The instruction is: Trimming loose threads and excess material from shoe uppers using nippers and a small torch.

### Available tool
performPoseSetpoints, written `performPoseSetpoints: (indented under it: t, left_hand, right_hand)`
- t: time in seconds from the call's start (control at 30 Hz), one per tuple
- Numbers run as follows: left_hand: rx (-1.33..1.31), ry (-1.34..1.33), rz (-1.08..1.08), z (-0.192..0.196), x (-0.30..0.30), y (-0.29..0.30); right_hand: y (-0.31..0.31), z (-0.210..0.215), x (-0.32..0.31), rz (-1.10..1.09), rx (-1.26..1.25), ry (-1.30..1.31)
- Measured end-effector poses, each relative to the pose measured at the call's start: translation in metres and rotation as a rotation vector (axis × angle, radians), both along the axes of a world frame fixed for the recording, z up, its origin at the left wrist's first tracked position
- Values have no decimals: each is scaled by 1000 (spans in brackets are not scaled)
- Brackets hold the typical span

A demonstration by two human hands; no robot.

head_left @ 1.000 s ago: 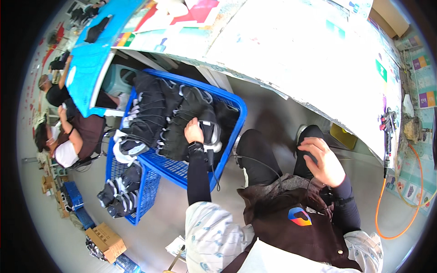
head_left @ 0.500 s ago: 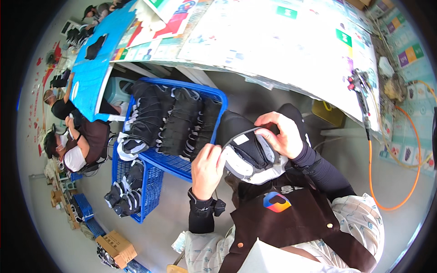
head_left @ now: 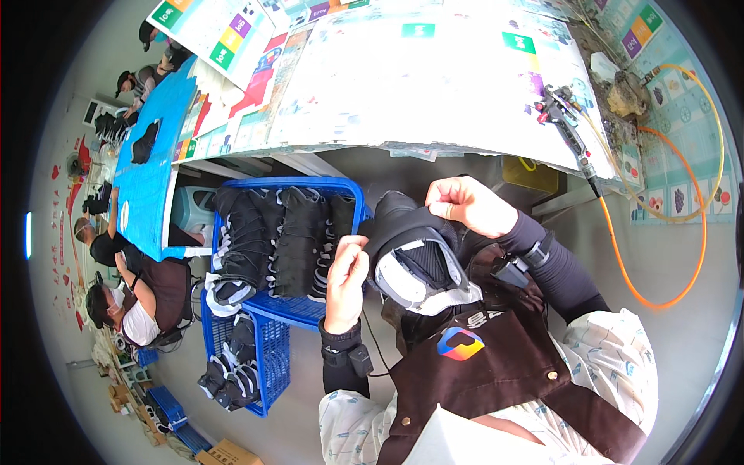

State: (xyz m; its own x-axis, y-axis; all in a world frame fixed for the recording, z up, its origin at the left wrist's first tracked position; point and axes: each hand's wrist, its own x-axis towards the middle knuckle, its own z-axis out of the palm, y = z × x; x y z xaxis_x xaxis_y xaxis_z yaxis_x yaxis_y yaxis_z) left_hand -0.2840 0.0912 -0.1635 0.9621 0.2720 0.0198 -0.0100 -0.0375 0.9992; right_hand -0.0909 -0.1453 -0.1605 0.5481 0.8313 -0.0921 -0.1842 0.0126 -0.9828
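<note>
From the head view, I hold a black shoe upper [head_left: 415, 252] in front of my chest, just right of the blue crate [head_left: 310, 310]. Its opening faces up at me, showing a grey mesh lining and a pale rim at the near edge. My left hand [head_left: 346, 275] grips its left side; my right hand [head_left: 465, 203] pinches the far edge. More black uppers [head_left: 279, 236] fill the crate.

Colourful printed sheets [head_left: 434, 85] across the worktable [head_left: 465, 151]
</note>
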Motion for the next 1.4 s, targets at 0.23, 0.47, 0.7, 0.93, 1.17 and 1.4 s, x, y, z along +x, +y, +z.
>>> performPoseSetpoints:
  t: [0.23,0.47,0.7,0.93,1.17,1.4]
  left_hand:
    - [-482,263,-51,1,3,0]
    - [-302,131,5,-5,32,-5]
    - [-327,-308,9,-8,10,-25]
    - [100,-298,318,80,95,-16]
    - [1051,-556,210,175,199,-56]
    - [1230,-414,-149,163,283,-110]
  right_hand:
    - [-6,34,-19,-51,52,-608]
    - [13,41,-25,-264,-176,-1388]
    - [-18,32,18,-1078,-97,-817]
    - [-40,17,34,-886,-126,-875]
    - [-166,-11,125,-962,-1088,-1112]
    - [-160,-19,173,-862,-1244,-1175]
